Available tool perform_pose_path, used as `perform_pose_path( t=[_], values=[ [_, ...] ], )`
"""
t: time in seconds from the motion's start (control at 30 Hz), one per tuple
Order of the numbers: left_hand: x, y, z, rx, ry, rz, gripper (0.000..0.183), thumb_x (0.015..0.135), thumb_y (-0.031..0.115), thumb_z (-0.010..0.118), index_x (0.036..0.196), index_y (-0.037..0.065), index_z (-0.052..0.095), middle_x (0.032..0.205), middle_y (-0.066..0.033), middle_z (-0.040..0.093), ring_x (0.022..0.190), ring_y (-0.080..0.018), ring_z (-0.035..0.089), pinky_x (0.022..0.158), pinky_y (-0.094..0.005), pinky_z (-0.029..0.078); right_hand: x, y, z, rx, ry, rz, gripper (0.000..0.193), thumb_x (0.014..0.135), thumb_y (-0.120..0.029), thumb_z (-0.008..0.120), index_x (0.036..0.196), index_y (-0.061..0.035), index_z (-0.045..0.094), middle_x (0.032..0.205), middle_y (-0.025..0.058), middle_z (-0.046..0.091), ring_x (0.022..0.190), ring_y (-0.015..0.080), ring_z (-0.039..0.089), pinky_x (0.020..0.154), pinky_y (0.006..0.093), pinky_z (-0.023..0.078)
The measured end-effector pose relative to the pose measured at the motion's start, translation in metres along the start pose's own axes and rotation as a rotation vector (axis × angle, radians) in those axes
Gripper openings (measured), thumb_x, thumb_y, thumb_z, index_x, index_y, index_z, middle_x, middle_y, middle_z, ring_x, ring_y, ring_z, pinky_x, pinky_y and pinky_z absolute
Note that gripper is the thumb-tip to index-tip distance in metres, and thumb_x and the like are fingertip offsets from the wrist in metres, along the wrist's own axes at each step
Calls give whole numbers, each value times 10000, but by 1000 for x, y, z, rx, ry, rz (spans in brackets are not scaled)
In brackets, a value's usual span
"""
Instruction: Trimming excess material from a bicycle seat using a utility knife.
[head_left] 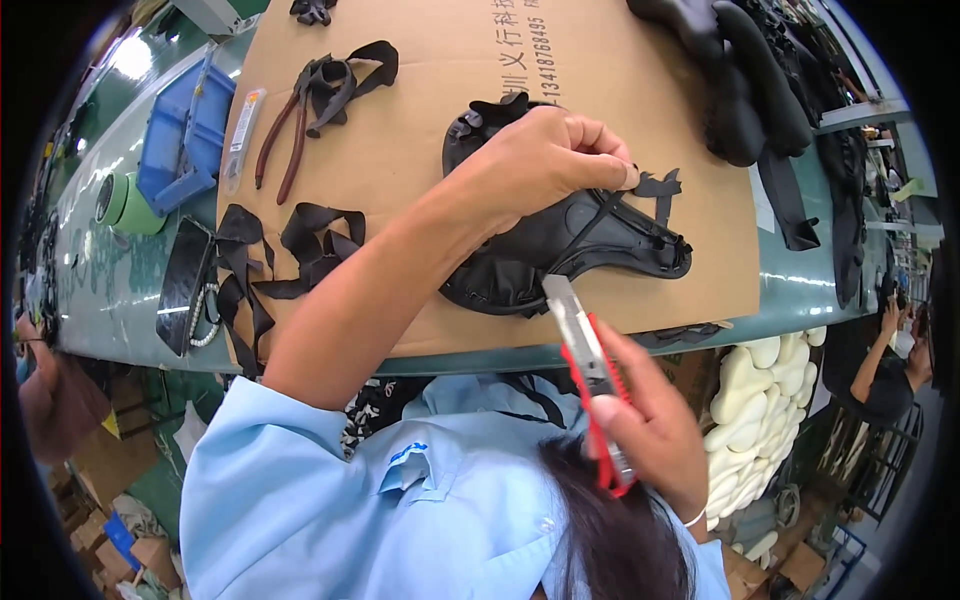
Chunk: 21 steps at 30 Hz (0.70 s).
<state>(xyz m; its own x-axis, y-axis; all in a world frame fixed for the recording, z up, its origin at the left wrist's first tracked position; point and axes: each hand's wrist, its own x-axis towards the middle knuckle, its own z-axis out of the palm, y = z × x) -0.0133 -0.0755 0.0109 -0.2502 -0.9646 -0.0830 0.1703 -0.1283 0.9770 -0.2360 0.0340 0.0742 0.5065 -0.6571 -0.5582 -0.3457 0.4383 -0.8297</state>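
Note:
A black bicycle saddle (520,250) lies underside up on the cardboard, its narrow nose pointing right. My left hand (565,155) reaches across it, thumb and forefinger pinched on a thin strip of black cover material (597,217) pulled up from the saddle's edge. A ragged black scrap (660,188) shows just beyond those fingertips. In my right hand (655,415) is a red utility knife (592,365) with its blade out. The blade's tip is beside the saddle's near edge; whether it touches cannot be told.
Red-handled pincers (290,135), a clear slim case (242,135) and black fabric scraps (325,240) lie left on the cardboard sheet (420,70). Beyond are a blue bin (185,140), green container (130,205) and phone (185,290). Black saddles (735,110) pile far right; cream pads (760,410) sit below.

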Motion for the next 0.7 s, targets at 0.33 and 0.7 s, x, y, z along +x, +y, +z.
perform_pose_path(
  t=[0.33, 0.7],
  values=[
    [-35, 22, -25, 1271, 406, -27, 230, 889, 252, 629, 951, 33, 662, 996, -136, 649, 898, -280, 624, 809, -390, 473, 104, 17, -10, -53, 376, -486, 298, 914, -184, 637, 1128, -19, 510, 847, 7, 570, 687, 68, 537, 595, 214, 444],
    [-85, -13, 56, 868, 837, 172, 359, 864, 172, 669, 1132, 13, 492, 986, -146, 576, 676, -284, 609, 651, -377, 490, 106, -29, -25, -171, 400, -452, 294, 882, -184, 667, 1104, -23, 562, 885, 15, 624, 681, 70, 569, 549, 194, 438]
  ],
)
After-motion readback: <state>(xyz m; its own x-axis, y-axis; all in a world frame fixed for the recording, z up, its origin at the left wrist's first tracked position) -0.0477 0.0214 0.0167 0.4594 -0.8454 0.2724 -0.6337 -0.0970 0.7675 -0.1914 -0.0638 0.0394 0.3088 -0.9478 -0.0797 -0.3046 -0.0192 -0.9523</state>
